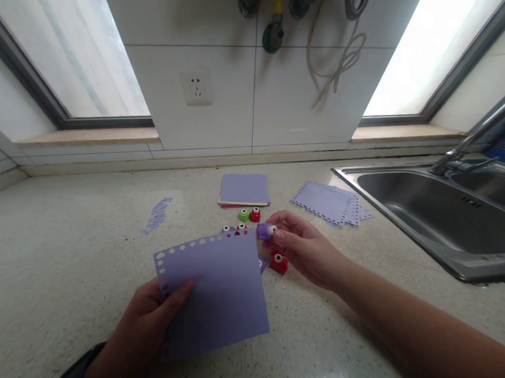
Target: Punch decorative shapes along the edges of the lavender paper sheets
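My left hand grips a purple paper sheet by its left edge, thumb on top. Star-shaped holes run along the sheet's top and left edges. My right hand pinches a small purple punch at the sheet's upper right corner. A red punch lies on the counter just under my right hand. Behind the sheet's top edge sit a green punch, another red punch and more small punches, partly hidden by the paper.
A stack of plain purple paper lies farther back. Punched sheets are piled beside the steel sink at right, with its faucet. Purple paper bits lie scattered at left. A wall socket is on the tiled wall.
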The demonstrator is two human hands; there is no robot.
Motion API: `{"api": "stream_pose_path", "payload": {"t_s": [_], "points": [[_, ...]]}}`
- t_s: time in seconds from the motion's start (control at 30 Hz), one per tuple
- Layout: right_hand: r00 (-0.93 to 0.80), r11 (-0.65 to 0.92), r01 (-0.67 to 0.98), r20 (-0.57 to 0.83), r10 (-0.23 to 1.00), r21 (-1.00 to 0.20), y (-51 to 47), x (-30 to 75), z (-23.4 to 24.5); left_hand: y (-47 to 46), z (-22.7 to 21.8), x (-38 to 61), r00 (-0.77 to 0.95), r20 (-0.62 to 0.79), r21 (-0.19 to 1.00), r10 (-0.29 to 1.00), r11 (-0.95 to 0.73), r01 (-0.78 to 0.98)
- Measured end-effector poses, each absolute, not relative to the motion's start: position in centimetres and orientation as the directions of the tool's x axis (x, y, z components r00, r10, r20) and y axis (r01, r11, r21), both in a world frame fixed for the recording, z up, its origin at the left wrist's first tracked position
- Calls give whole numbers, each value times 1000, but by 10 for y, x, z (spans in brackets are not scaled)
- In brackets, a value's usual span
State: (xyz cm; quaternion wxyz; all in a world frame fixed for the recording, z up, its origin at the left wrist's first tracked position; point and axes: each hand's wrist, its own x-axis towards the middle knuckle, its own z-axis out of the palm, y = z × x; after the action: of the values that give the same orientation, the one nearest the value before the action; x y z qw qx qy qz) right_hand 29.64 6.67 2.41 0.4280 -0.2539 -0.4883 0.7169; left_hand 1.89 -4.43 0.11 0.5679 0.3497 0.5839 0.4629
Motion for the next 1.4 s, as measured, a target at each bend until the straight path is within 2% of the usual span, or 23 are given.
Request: {"api": "stream_pose_path", "payload": {"t_s": [0.27, 0.53, 0.87, 1.07, 1.13, 1.27, 1.4], "points": [[-497, -103, -326, 77, 864, -940, 65, 298, 14, -44, -4, 16, -149, -375, 923, 915, 353, -152], [-537, -87, -301, 94, 839, -950, 65, 301, 16, -45, -2, 13, -188, -346, 938, 919, 343, -53], [-535, -66, -298, 110, 837, -952, 65, 300, 16, -48, -8, 9, -195, -346, 938, 918, 346, -34], [-546, -40, -278, 124, 829, -960, 62, 300, 19, -46, -5, 11, -227, -290, 950, 930, 308, 47], [-543, 35, -278, 187, 818, -960, 60, 301, 20, -46, -5, 10, -241, -233, 955, 942, 269, 127], [-507, 334, -235, 408, 759, -913, 55, 305, 21, -48, -5, 7, -252, -73, 952, 965, 142, 270], [-500, 546, -175, 551, 668, -820, 52, 310, 22, -49, -2, 5, -143, -12, 951, 990, 56, 304]]}}
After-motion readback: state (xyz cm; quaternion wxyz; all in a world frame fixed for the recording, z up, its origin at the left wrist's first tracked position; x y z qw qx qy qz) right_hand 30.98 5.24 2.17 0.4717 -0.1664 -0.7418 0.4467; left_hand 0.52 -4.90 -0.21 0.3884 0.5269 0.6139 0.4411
